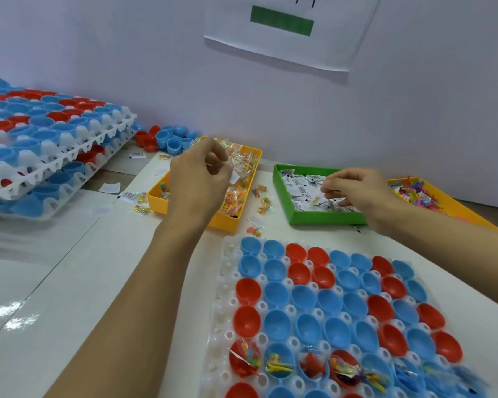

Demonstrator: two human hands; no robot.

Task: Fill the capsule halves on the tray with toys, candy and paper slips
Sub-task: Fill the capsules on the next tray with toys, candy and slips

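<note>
Behind the white tray (224, 285) | left hand (197, 182) pinches candy packets over yellow bin (227, 218) | right hand (357, 193) pinches slip in green bin (282, 193) | take singles, drop into empty halves (302, 297).

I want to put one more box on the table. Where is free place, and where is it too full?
Free: the white table left of the capsule tray, in front of the stacked trays.

Crowded: the far row, where the yellow candy bin, green slip bin and toy bin stand, with loose candy packets in the gaps and loose capsule halves behind.
</note>
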